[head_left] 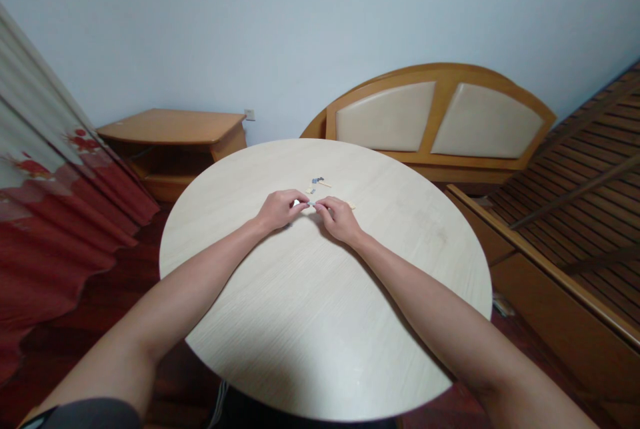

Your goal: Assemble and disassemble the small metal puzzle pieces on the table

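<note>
Over the middle of the round table (320,322), my left hand (282,209) and my right hand (338,217) meet fingertip to fingertip. Both are closed in a pinch on one small light grey piece (311,203), probably a toy building brick, held between them. Its exact shape is too small to make out. Just beyond the hands lie several small grey and dark pieces (318,180). A thin cream stick-like piece (325,183) rests beside them, and a small cream piece (310,190) is closer in. Another cream piece (352,206) shows partly behind my right hand.
Behind the table on the left stands a low wooden cabinet (175,125). A padded headboard (385,115) leans at the wall. To the right is a wooden bed frame (550,275) with slats (590,169). A red and white curtain (55,235) hangs at the left.
</note>
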Demonstrator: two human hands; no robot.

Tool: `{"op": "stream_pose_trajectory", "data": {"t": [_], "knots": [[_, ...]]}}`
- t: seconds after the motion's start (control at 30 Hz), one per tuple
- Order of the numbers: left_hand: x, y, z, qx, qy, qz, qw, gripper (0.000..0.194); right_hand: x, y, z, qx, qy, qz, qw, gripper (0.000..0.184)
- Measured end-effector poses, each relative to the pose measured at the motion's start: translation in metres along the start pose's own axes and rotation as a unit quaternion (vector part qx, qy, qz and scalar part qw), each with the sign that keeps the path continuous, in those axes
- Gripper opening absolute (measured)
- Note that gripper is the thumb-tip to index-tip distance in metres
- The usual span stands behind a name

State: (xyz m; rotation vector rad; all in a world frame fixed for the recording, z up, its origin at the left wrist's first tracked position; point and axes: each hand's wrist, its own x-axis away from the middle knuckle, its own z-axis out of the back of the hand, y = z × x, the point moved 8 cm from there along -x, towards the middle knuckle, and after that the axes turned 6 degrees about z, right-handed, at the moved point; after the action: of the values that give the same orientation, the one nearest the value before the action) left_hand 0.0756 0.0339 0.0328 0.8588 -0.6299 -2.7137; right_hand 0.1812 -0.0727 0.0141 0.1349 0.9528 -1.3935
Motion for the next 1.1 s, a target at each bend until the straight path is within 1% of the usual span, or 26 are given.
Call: {"op": "stream_pose_trajectory", "data": {"t": [0.37,0.67,1.1], "knots": [[0.0004,0.0011,0.0019,0.001,-0.004,0.006,1.000,0.020,0.0002,0.0008,0.0031,0.025,0.008,0.001,1.000,0.024],[0.0005,0.0002,0.0017,-0.002,-0.006,0.010,1.000,0.019,0.0000,0.0013,0.0031,0.036,0.000,0.001,0.999,0.024],[0.0005,-0.0005,0.0045,0.006,0.002,0.011,1.000,0.020,-0.0004,0.0007,0.0046,0.037,0.010,0.005,0.999,0.025]]}}
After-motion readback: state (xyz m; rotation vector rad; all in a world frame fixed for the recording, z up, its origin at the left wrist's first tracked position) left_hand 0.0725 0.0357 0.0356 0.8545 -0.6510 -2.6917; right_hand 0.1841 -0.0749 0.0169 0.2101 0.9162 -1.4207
